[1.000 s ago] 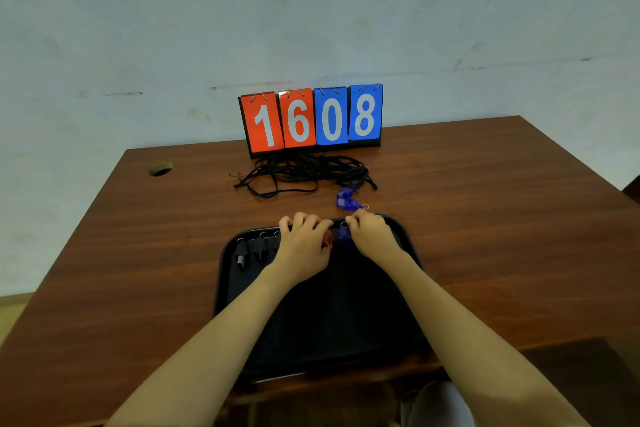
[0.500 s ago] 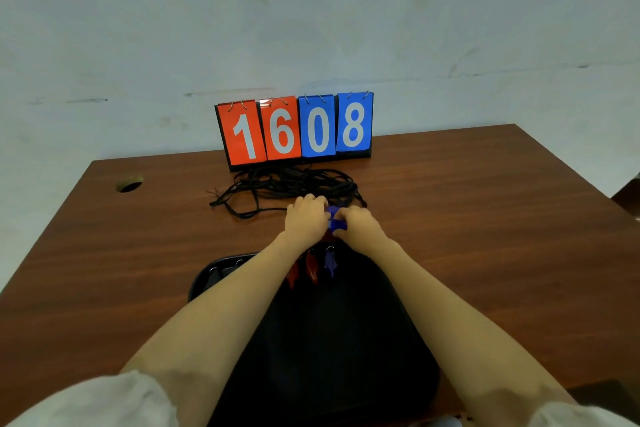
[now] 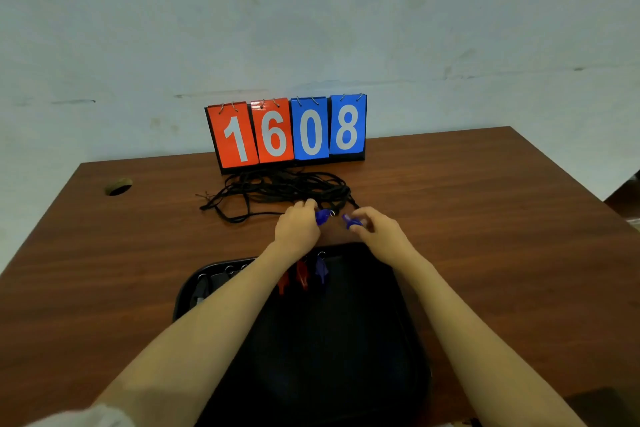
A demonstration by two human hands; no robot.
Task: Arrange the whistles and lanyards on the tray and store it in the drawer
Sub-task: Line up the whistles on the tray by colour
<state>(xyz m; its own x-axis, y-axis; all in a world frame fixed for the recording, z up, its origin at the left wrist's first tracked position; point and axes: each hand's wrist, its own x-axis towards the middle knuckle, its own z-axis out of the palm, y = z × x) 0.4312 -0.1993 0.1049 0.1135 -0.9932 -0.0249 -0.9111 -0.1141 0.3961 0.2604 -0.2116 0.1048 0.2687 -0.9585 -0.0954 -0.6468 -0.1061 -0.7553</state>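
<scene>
A black tray (image 3: 408,340) lies at the table's near edge. Along its far side stand black whistles (image 3: 202,289), two red whistles (image 3: 301,276) and a blue whistle (image 3: 321,270); my forearm hides part of the row. Beyond the tray, my left hand (image 3: 297,227) pinches a blue whistle (image 3: 322,216) with a metal ring. My right hand (image 3: 379,230) pinches a second blue whistle (image 3: 350,221). Both hands hover just in front of a tangled pile of black lanyards (image 3: 280,189).
A flip scoreboard (image 3: 287,132) reading 1608 stands at the table's far edge against the wall. A round cable hole (image 3: 118,186) is in the far left of the brown wooden table (image 3: 485,218).
Both hands left the tray's far edge and went forward to the blue whistles by the lanyards. They have now drawn apart, each with one blue whistle. The camera tilted.
</scene>
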